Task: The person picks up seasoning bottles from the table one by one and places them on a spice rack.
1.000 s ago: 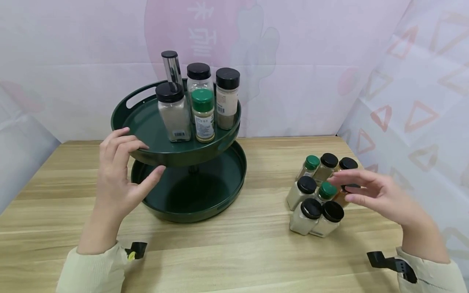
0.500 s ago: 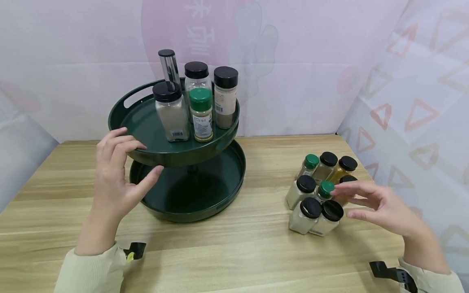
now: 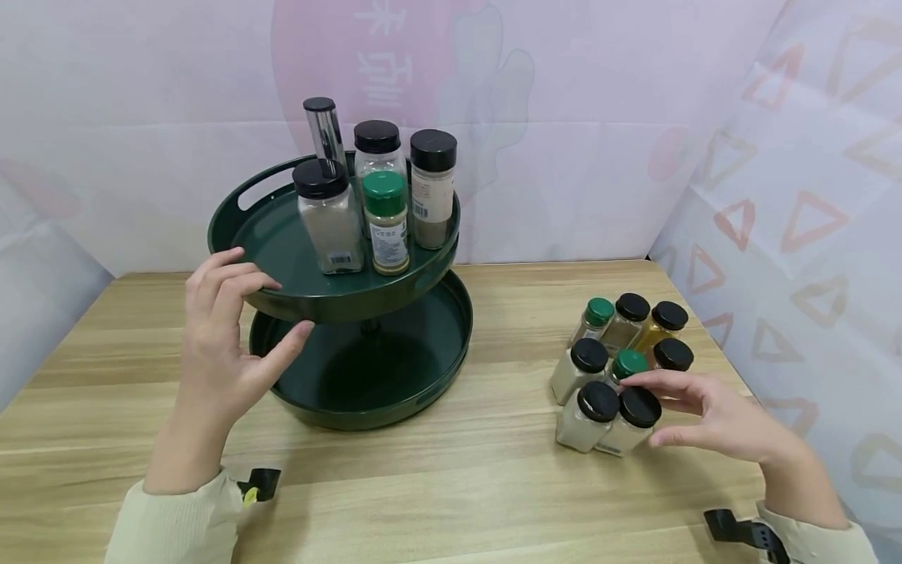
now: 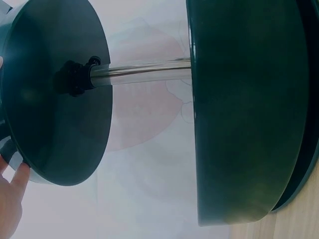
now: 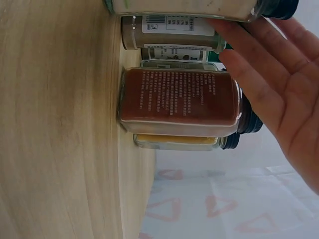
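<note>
My left hand point(image 3: 229, 337) holds the rim of the upper tier of a dark green two-tier turntable point(image 3: 338, 308), fingers over the edge and thumb below. The thumb also shows at that tier in the left wrist view. My right hand point(image 3: 719, 415) reaches over a black-capped spice jar point(image 3: 630, 432) at the front of a cluster, beside a green-capped jar point(image 3: 629, 364). Its fingers are extended, with the thumb apart and nothing gripped. In the right wrist view, a pale-filled jar point(image 5: 184, 7) and a red-brown spice jar point(image 5: 179, 99) stand by the fingers.
Several jars, including a green-capped spice bottle point(image 3: 389, 227) and a square black-capped jar point(image 3: 331, 235), stand on the upper tier. The lower tier point(image 3: 395, 368) sits on the wooden table point(image 3: 451, 486). A printed cloth point(image 3: 592, 141) hangs behind.
My right hand has come lower and toward the front of the cluster, uncovering the rear jars. The left hand stays on the upper tier's rim.
</note>
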Available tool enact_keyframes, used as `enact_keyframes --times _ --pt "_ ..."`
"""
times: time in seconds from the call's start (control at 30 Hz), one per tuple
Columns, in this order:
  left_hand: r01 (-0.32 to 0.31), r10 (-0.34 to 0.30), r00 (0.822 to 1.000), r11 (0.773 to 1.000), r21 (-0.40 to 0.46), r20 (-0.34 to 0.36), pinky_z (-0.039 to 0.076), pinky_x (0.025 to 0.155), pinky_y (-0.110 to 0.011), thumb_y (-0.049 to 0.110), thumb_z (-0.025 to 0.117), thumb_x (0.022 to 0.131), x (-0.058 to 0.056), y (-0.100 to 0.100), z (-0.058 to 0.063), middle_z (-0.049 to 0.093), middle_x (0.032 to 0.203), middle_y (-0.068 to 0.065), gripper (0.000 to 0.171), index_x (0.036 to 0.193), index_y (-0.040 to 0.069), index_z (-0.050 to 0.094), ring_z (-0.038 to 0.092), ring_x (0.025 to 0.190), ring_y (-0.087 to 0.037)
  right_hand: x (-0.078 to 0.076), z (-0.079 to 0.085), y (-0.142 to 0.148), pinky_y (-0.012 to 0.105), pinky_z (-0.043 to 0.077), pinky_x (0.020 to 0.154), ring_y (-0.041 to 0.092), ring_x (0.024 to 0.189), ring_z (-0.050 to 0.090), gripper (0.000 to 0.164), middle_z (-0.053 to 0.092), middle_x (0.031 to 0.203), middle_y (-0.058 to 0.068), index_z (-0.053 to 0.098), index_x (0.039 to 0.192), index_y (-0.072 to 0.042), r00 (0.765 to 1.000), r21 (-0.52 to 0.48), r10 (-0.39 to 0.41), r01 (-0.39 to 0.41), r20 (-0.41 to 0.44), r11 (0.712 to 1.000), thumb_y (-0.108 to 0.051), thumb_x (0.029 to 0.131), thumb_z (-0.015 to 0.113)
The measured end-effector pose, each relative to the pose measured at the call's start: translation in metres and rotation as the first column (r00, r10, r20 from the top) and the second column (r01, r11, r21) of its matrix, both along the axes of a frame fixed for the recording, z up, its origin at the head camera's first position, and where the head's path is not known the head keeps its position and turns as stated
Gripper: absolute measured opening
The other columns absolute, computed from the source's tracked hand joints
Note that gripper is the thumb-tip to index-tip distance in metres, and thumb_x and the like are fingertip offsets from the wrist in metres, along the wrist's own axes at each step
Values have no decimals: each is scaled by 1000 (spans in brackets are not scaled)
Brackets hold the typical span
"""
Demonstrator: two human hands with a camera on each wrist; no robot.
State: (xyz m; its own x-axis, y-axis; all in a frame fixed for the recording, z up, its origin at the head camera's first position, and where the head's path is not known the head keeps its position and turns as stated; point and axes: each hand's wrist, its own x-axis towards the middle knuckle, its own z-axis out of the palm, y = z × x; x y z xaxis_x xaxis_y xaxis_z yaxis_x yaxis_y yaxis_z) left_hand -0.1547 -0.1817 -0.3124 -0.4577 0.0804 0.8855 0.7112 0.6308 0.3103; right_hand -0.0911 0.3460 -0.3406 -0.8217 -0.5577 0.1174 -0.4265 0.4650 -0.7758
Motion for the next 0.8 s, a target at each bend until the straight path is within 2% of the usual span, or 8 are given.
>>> enact_keyframes --times 0.1,0.27,0.37,0.57,0.8 --pt "1 -1 1000 1000 2 3 28 117 -51 63 60 89 0 0 0 57 105 -25 69 101 -6 58 44 128 -47 -1 -3 0 7 44 97 -11 125 51 64 60 136 -17 57 136 -6 1000 36 -8 8 -4 999 4 77 79" --pt "-1 1 1000 1000 1 3 27 117 -51 63 60 89 0 0 -1 57 105 -25 69 101 -6 58 44 128 -46 -3 -5 -3 11 46 95 -12 126 48 64 60 137 -12 58 135 -8 1000 79 -4 5 -16 997 -1 77 82" --pt "-3 3 1000 1000 1 4 27 117 -51 63 60 89 0 0 -1 57 106 -25 70 101 -6 58 44 128 -46 -3 -6 -5 14 49 93 -12 124 50 64 59 135 -17 58 135 -11 1000 95 -9 10 -4 995 -4 77 82" --pt "-5 5 1000 1000 -2 4 28 117 -51 63 59 89 0 0 -1 57 106 -25 70 101 -6 58 44 128 -46 -4 -11 -6 15 53 89 -6 113 60 62 56 129 -26 56 135 -5 998 51 9 -12 59 999 -5 79 82" --pt "3 -3 1000 1000 3 -10 27 117 -51 63 59 90 -1 1 -1 57 105 -26 70 100 -6 58 44 127 -47 -6 -14 -7 16 54 87 -7 114 59 63 55 129 -29 53 136 -2 996 33 18 -21 88 999 -6 80 81"
